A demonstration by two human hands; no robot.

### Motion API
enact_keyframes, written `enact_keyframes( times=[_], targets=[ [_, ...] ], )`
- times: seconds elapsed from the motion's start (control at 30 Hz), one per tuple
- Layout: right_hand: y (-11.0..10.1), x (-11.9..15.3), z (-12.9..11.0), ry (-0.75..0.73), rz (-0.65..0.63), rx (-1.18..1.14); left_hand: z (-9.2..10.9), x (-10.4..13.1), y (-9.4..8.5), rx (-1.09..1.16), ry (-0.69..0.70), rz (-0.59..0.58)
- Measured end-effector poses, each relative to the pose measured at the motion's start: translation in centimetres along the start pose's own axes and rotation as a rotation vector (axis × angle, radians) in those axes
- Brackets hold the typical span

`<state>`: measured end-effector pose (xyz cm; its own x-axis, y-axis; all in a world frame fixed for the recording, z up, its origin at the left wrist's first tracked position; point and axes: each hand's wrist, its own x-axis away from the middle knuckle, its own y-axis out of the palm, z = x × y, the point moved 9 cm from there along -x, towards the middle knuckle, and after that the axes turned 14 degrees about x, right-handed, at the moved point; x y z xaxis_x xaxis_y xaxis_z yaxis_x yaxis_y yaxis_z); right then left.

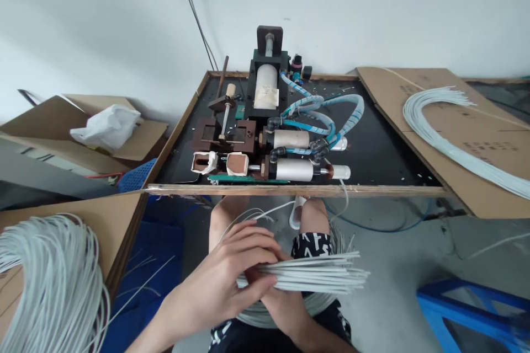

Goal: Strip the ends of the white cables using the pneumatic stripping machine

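A bundle of thin white wires [318, 274] is held above my lap, its cut ends fanning to the right. My left hand [244, 259] wraps over the bundle from the left, with the thumb along its near side. Under the same bundle lies my right hand [285, 306], its fingers partly hidden behind the left hand and the wires. More of the wire hangs in a coil [260, 314] across my thighs. A few loose strands rise behind the left hand toward the bench edge.
Ahead on a black wood-edged bench [385, 160] stands a pneumatic machine [265, 88] with silver cylinders and blue air hoses [348, 116]. Wire bundles lie on cardboard at left [62, 276] and right [459, 149]. A blue stool [467, 309] stands right; an open carton [53, 127] sits left.
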<state>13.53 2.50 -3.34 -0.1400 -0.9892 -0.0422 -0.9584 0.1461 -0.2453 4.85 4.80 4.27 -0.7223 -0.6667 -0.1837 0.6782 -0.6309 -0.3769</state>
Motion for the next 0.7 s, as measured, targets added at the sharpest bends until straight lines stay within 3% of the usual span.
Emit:
enact_keyframes(
  times=[0.23,0.47,0.53,0.7],
  targets=[
    [0.4,-0.5,-0.4,-0.007,-0.149,-0.028,-0.5,-0.5,-0.8,0.129,-0.005,0.165],
    [-0.7,0.2,1.6,0.078,-0.074,-0.057,-2.9,0.1,-1.5,0.186,-0.143,0.342],
    [-0.6,0.2,1.5,0.062,-0.089,-0.098,-3.3,0.8,-2.5,0.215,-0.14,0.479],
    [-0.5,0.3,1.5,0.081,-0.037,-0.255,-3.8,5.6,-7.0,0.269,0.047,1.105]
  ],
)
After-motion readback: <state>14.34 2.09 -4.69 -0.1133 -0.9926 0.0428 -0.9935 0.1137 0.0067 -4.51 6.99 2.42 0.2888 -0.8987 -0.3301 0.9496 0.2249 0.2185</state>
